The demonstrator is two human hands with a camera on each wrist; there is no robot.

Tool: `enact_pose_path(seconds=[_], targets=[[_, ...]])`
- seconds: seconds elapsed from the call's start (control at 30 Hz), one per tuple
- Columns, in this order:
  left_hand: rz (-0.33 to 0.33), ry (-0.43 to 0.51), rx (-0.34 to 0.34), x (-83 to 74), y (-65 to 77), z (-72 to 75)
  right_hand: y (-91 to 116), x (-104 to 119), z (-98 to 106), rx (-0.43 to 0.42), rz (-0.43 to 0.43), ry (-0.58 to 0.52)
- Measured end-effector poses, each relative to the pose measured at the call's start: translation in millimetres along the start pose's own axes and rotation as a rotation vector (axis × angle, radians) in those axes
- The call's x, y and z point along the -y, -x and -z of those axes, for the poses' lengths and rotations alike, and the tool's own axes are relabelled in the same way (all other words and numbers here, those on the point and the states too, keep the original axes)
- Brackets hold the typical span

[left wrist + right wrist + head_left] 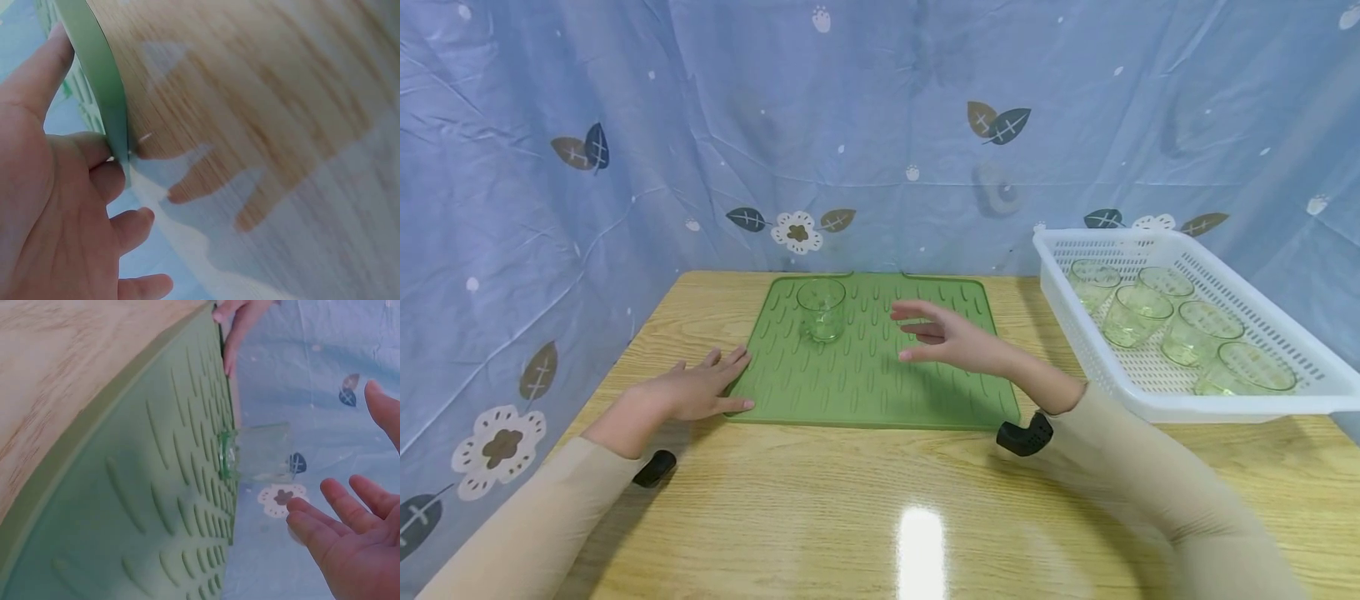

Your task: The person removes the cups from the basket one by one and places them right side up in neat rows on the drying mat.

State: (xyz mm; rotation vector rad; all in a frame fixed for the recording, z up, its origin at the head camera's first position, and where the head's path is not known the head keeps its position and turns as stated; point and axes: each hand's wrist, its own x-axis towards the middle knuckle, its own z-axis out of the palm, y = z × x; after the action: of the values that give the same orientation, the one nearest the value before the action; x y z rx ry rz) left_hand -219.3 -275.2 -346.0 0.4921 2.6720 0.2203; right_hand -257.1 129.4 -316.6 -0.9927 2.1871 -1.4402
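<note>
A green ridged drying mat (865,392) lies flat on the wooden table. One clear glass (822,312) stands upright on its back left part, also visible in the right wrist view as a glass (262,453) on the mat. My left hand (703,390) rests at the mat's left edge, fingers spread; in the left wrist view the hand (56,194) touches the mat's rim (103,81). My right hand (951,337) hovers above the mat's right half with fingers loosely extended, holding nothing, to the right of the glass.
At the right stands a white perforated plastic basket (1116,387) holding several clear glasses (1138,317). Behind and to the left hangs a blue patterned curtain (880,108). Bare wooden table (805,508) lies in front of the mat.
</note>
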Motion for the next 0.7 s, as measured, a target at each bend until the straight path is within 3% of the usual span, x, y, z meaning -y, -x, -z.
enact_pose_path(seconds=[0.3,0.7], targets=[[-0.002,0.002,-0.001,0.9,-1.7,-0.3,27.9,2.9,15.5,0.012,0.037,0.056],[0.001,0.005,0.0,0.8,0.2,0.5,66.8,-0.7,38.1,-0.049,0.057,0.14]])
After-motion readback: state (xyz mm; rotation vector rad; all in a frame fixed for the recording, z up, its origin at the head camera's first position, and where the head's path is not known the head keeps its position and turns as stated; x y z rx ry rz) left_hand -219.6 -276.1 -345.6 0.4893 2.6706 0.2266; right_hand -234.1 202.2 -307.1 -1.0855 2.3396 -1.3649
